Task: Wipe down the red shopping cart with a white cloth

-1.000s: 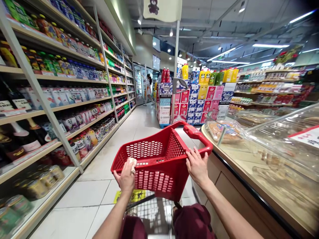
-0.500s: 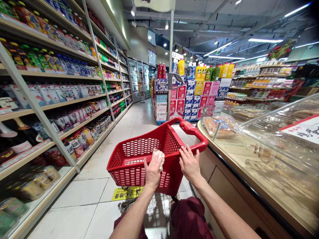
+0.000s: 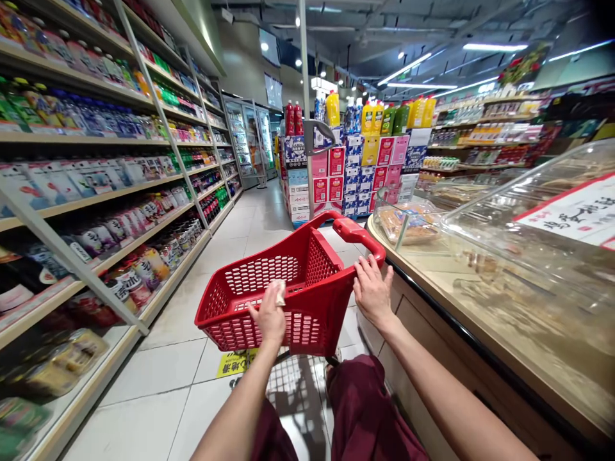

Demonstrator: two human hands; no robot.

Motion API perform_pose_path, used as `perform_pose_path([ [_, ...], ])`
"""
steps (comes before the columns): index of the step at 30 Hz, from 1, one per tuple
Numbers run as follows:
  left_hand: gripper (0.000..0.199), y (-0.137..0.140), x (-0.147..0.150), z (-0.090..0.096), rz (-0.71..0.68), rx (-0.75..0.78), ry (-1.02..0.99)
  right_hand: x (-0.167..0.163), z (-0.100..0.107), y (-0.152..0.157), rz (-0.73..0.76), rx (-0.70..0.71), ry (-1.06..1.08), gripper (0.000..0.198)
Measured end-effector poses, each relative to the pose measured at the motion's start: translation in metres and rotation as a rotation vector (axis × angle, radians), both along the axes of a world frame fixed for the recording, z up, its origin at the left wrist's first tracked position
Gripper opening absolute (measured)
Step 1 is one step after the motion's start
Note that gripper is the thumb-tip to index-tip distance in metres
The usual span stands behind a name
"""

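Note:
A red plastic shopping cart (image 3: 307,333) with perforated sides stands in front of me, its basket pointing left and its handle at the upper right. My left hand (image 3: 270,320) is at the near rim of the basket, thumb apart, with a crumpled pale cloth (image 3: 280,293) under its fingers. Most of the cloth is hidden by the hand. My right hand (image 3: 373,289) rests at the cart's near corner, just below the handle (image 3: 358,235), its fingers bent over the rim and the thumb apart.
Drink shelves (image 3: 96,141) line the left side. To the right runs a counter (image 3: 408,275) with clear covers over packaged food. Stacked cartons (image 3: 331,173) topped with bottles stand ahead. A yellow floor sign (image 3: 235,363) lies under the cart.
My left hand with the cloth has moved left along the near rim. My right hand has shifted slightly right, its fingers now over the cart's corner. The whole view has swung a little.

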State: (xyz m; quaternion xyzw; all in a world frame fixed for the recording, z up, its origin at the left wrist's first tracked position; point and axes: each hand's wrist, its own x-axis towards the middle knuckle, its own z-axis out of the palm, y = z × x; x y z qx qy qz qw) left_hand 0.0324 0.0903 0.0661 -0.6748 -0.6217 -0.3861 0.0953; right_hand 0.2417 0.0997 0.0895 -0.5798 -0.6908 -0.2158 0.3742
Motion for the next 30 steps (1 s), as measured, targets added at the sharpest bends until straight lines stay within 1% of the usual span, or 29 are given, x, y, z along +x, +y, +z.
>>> perform_pose_path([
  [1,0.047,0.001,0.003,0.002,0.020,-0.007,-0.015,0.001,0.000,0.001,-0.002,0.002,0.007,0.040],
  [2,0.047,0.002,0.008,0.003,-0.014,-0.011,0.002,0.002,0.000,0.001,0.006,0.001,0.009,0.040],
  [5,0.047,0.004,0.023,0.008,-0.257,-0.007,0.119,0.004,0.001,0.002,0.030,-0.009,0.010,0.041],
  [6,0.047,0.005,0.023,0.008,-0.295,-0.008,0.131,0.006,0.002,0.003,0.022,-0.009,0.016,0.040],
  [7,0.046,0.005,0.021,0.008,-0.284,-0.013,0.113,0.008,0.003,0.003,0.003,-0.006,0.027,0.041],
  [8,0.045,0.006,0.016,0.008,-0.231,-0.022,0.071,0.011,0.003,0.004,-0.020,-0.002,0.040,0.041],
  [10,0.045,0.007,0.007,0.006,-0.047,-0.031,-0.048,0.014,0.004,0.005,-0.055,0.003,0.056,0.042],
  [11,0.045,0.007,0.006,0.006,0.006,-0.030,-0.080,0.014,0.004,0.005,-0.059,0.001,0.055,0.042],
  [12,0.045,0.007,0.008,0.007,-0.009,-0.030,-0.075,0.014,0.004,0.005,-0.052,-0.005,0.046,0.042],
  [13,0.045,0.007,0.014,0.008,-0.073,-0.026,-0.041,0.012,0.004,0.006,-0.040,-0.011,0.035,0.041],
  [15,0.045,0.006,0.029,0.011,-0.257,-0.001,0.066,0.008,0.004,0.006,-0.020,-0.021,0.021,0.041],
  [16,0.045,0.005,0.034,0.012,-0.321,0.013,0.105,0.008,0.004,0.007,-0.020,-0.020,0.023,0.040],
  [17,0.045,0.004,0.037,0.013,-0.345,0.025,0.121,0.008,0.005,0.007,-0.030,-0.016,0.032,0.040],
  [18,0.044,0.004,0.037,0.012,-0.321,0.033,0.112,0.009,0.005,0.007,-0.044,-0.010,0.043,0.040],
  [21,0.042,0.004,0.032,0.010,-0.129,0.051,0.011,0.013,0.007,0.006,-0.074,0.008,0.059,0.041],
  [22,0.041,0.004,0.033,0.010,-0.110,0.055,0.002,0.013,0.007,0.006,-0.071,0.010,0.054,0.041],
  [23,0.041,0.005,0.037,0.012,-0.137,0.059,0.015,0.012,0.006,0.006,-0.063,0.011,0.046,0.041],
  [26,0.042,0.006,0.051,0.017,-0.332,0.075,0.122,0.010,0.006,0.006,-0.037,0.007,0.024,0.040],
  [27,0.043,0.007,0.052,0.018,-0.365,0.080,0.145,0.010,0.006,0.006,-0.035,0.009,0.022,0.040],
  [28,0.043,0.007,0.049,0.017,-0.357,0.083,0.150,0.011,0.006,0.006,-0.035,0.014,0.022,0.040],
  [30,0.043,0.008,0.037,0.013,-0.249,0.077,0.122,0.012,0.006,0.006,-0.043,0.023,0.023,0.041],
])
